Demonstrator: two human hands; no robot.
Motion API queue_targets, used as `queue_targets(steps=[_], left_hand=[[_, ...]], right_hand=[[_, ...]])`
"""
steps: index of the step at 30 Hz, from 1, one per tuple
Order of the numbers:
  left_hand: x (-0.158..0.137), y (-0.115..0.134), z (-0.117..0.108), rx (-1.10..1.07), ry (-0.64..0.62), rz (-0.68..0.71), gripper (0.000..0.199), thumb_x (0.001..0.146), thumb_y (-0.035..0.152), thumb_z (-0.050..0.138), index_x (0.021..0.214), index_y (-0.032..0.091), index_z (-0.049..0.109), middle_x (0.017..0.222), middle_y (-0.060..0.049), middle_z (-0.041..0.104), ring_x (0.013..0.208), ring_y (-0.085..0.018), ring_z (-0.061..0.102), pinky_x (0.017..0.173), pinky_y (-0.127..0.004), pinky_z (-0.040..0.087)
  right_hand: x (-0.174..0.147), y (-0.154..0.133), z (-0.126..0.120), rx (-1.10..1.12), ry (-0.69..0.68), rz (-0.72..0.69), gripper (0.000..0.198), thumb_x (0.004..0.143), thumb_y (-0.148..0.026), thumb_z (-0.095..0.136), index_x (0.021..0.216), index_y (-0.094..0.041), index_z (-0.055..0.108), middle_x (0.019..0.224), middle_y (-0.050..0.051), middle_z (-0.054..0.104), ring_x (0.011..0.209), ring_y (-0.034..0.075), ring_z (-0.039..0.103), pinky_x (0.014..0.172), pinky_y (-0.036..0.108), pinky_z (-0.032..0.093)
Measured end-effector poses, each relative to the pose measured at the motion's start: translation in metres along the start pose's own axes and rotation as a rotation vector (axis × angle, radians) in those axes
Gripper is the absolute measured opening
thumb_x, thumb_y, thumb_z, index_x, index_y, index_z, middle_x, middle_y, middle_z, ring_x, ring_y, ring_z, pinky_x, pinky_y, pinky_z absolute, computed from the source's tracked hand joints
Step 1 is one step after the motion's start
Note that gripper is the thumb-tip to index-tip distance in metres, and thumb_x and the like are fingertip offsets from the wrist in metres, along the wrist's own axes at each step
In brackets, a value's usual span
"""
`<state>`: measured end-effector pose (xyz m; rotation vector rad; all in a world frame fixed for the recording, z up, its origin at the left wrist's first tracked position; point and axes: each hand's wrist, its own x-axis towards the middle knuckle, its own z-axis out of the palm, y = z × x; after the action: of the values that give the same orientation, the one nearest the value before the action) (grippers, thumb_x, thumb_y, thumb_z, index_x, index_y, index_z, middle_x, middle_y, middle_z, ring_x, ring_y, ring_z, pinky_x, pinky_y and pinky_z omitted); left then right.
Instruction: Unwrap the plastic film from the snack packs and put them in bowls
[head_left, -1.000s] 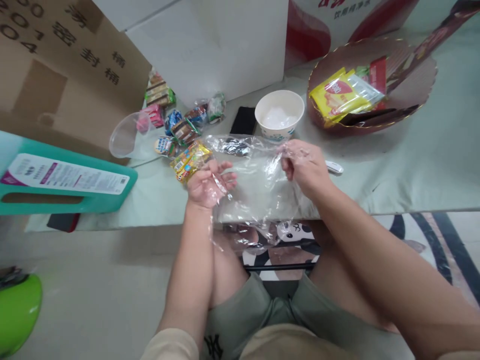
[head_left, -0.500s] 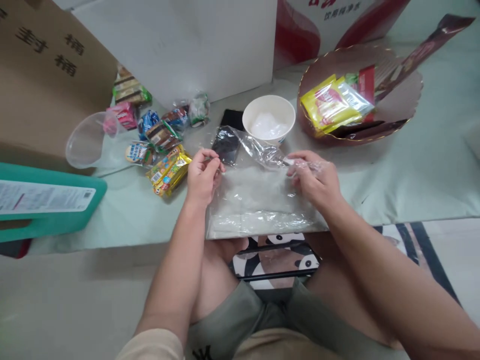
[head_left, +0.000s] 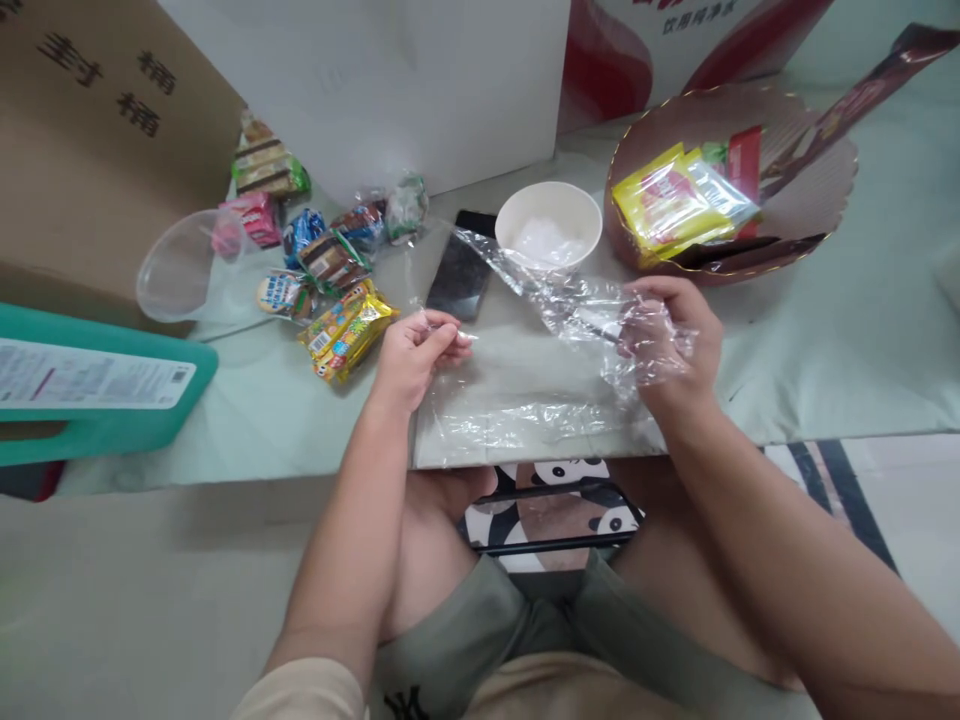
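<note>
A clear plastic bag [head_left: 525, 415] lies across the front edge of the table, its upper part raised and crumpled. My left hand [head_left: 424, 350] pinches the bag's left side between thumb and fingertips. Film bunches around my right hand [head_left: 671, 340], whose curled fingers grip the bag's right side; whether the fingers are inside or behind the film I cannot tell. Just beyond the bag are a dark phone [head_left: 457, 275], lying flat, and a white paper bowl [head_left: 551, 225] with something whitish in it. Beside my left hand rest yellow snack packets [head_left: 345, 335].
Several wrapped snacks [head_left: 334, 258] and a clear plastic cup [head_left: 176, 270] on its side lie at the left. A scalloped bowl [head_left: 810, 220] of packets stands at the right. Behind are a white box [head_left: 375, 90] and a brown carton [head_left: 82, 200]. A teal-edged object [head_left: 184, 390] is front left.
My right hand has moved to the right, pulling the bag's film out with it, and more film now bunches about its fingers. My left hand stays nearly in place, still pinching.
</note>
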<state>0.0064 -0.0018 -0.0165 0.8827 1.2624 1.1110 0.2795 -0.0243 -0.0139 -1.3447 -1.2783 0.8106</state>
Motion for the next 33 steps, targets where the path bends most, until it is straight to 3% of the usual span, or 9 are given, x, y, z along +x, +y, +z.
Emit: queue_targets(steps=[3, 8, 11, 16, 22, 26, 29, 31, 33], left_hand=[[0.005, -0.004, -0.002, -0.036, 0.128, 0.058, 0.044, 0.065, 0.045, 0.091, 0.087, 0.020, 0.062, 0.063, 0.004, 0.069, 0.051, -0.011, 0.068, 0.043, -0.017, 0.047], [0.012, -0.006, -0.005, -0.092, 0.239, 0.190, 0.051, 0.073, 0.061, 0.083, 0.097, 0.025, 0.056, 0.060, 0.008, 0.060, 0.044, -0.007, 0.058, 0.037, -0.022, 0.027], [0.012, -0.005, -0.005, -0.077, 0.265, 0.250, 0.054, 0.072, 0.066, 0.081, 0.095, 0.026, 0.054, 0.057, 0.009, 0.055, 0.039, -0.005, 0.047, 0.036, -0.024, 0.018], [0.015, -0.009, -0.012, 0.068, 0.273, 0.342, 0.052, 0.074, 0.068, 0.078, 0.095, 0.024, 0.058, 0.058, 0.009, 0.051, 0.040, -0.004, 0.049, 0.034, -0.023, 0.017], [0.012, -0.010, -0.015, 0.185, 0.321, 0.397, 0.040, 0.083, 0.058, 0.076, 0.094, 0.023, 0.063, 0.068, 0.005, 0.061, 0.043, -0.004, 0.054, 0.033, -0.022, 0.023], [0.010, -0.006, -0.013, 0.097, 0.327, 0.358, 0.029, 0.087, 0.048, 0.076, 0.094, 0.025, 0.062, 0.061, 0.007, 0.058, 0.043, -0.006, 0.055, 0.034, -0.020, 0.024], [0.010, -0.005, -0.014, 0.059, 0.260, 0.259, 0.025, 0.086, 0.041, 0.078, 0.094, 0.024, 0.062, 0.055, 0.008, 0.057, 0.033, -0.004, 0.046, 0.033, -0.020, 0.022], [0.010, -0.003, -0.014, 0.064, 0.215, 0.180, 0.021, 0.083, 0.030, 0.079, 0.096, 0.024, 0.063, 0.057, 0.007, 0.062, 0.030, -0.004, 0.044, 0.032, -0.019, 0.022], [0.009, -0.001, -0.013, 0.056, 0.177, 0.115, 0.022, 0.081, 0.022, 0.075, 0.100, 0.025, 0.064, 0.058, 0.006, 0.065, 0.031, -0.006, 0.049, 0.031, -0.018, 0.022]], right_hand=[[-0.001, -0.001, 0.000, -0.041, 0.010, -0.044, 0.020, 0.085, -0.044, 0.067, 0.093, -0.026, 0.063, 0.071, -0.002, 0.056, 0.058, 0.013, 0.048, 0.056, 0.030, 0.042], [-0.001, 0.005, 0.009, 0.109, -0.272, 0.148, 0.032, 0.075, -0.035, 0.076, 0.101, -0.024, 0.062, 0.093, 0.002, 0.068, 0.075, 0.015, 0.064, 0.067, 0.031, 0.054], [0.000, 0.007, 0.015, 0.087, -0.350, 0.241, 0.022, 0.081, -0.040, 0.073, 0.088, -0.022, 0.063, 0.083, 0.002, 0.069, 0.070, 0.015, 0.065, 0.065, 0.030, 0.055], [0.004, 0.003, 0.016, 0.032, -0.135, 0.230, 0.020, 0.092, -0.043, 0.064, 0.089, -0.024, 0.060, 0.060, -0.004, 0.059, 0.043, 0.011, 0.049, 0.043, 0.025, 0.038], [0.004, 0.002, 0.008, -0.152, -0.011, 0.135, 0.014, 0.096, -0.034, 0.058, 0.088, -0.025, 0.066, 0.051, -0.005, 0.052, 0.045, 0.012, 0.049, 0.048, 0.026, 0.038], [0.004, 0.005, 0.006, -0.055, -0.076, 0.115, 0.008, 0.089, -0.030, 0.064, 0.093, -0.025, 0.068, 0.078, 0.000, 0.069, 0.061, 0.013, 0.062, 0.055, 0.027, 0.048], [0.009, 0.008, 0.005, 0.067, -0.144, 0.127, 0.021, 0.080, -0.030, 0.072, 0.100, -0.026, 0.068, 0.104, 0.002, 0.073, 0.075, 0.015, 0.068, 0.062, 0.029, 0.056], [0.014, 0.010, 0.006, 0.106, -0.161, 0.159, 0.023, 0.081, -0.032, 0.072, 0.103, -0.026, 0.066, 0.111, 0.003, 0.072, 0.070, 0.013, 0.067, 0.063, 0.030, 0.058], [0.018, 0.011, 0.008, 0.107, -0.170, 0.217, 0.022, 0.085, -0.033, 0.068, 0.106, -0.026, 0.066, 0.103, 0.003, 0.074, 0.059, 0.011, 0.062, 0.057, 0.031, 0.056]])
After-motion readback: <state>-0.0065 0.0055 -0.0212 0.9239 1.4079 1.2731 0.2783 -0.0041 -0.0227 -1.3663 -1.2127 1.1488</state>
